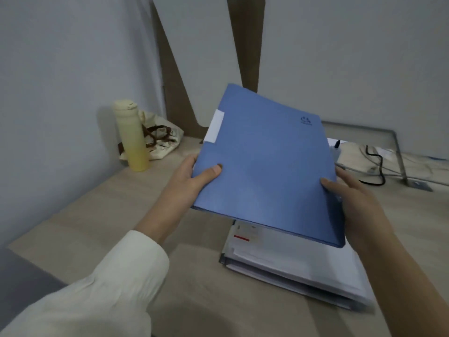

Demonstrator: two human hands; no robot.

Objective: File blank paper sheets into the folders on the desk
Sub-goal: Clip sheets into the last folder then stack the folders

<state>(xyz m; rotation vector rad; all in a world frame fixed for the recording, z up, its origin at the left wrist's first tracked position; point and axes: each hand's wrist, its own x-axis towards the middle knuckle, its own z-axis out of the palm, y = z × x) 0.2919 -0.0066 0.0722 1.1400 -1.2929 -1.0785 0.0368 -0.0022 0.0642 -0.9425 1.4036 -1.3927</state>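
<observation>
A closed blue folder with a white spine label is lifted above the desk, tilted toward me. My left hand grips its left edge, thumb on the cover. My right hand holds its right edge, thumb on top. Below it on the desk lies a stack of a clear folder with white paper sheets, one bearing a red mark. The folder hides the stack's far part.
A pale yellow bottle and a cream cloth bag stand at the back left by the wall. At the back right are a metal frame and a black cable. The light wooden desk runs left to the wall.
</observation>
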